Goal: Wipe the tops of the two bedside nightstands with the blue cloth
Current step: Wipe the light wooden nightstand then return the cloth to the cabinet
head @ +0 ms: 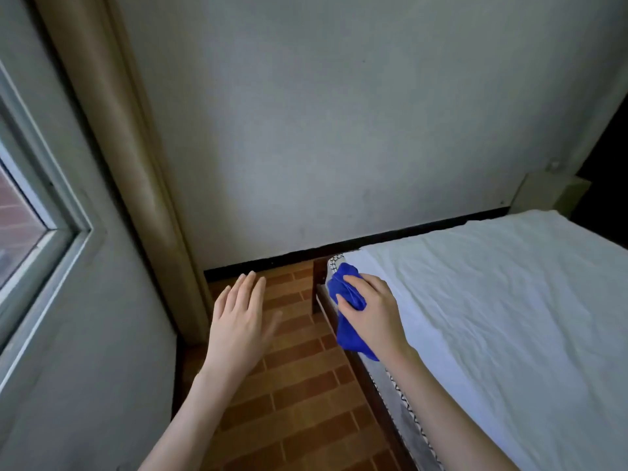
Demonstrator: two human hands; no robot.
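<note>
Brick-pattern floor (299, 385): reddish-brown, lying between the window wall and the bed.
Window (30, 205): pale frame, left side.
Left hand (238, 321): above the floor, palm down, fingers straight and slightly spread, holding nothing.
Right hand (373, 311): at the bed's side edge, fingers and thumb curled round the bunched cloth.
Blue cloth (348, 334): gripped in the right hand, one end hanging over the bed's side, near the corner post.
Bed frame (318, 277): dark wood.
White sheet (492, 300): creased, covering the mattress.
Skirting (258, 265): black strip at the wall's foot.
Curtain (112, 130): beige, gathered in the corner.
Wall (339, 130): plain grey.
</note>
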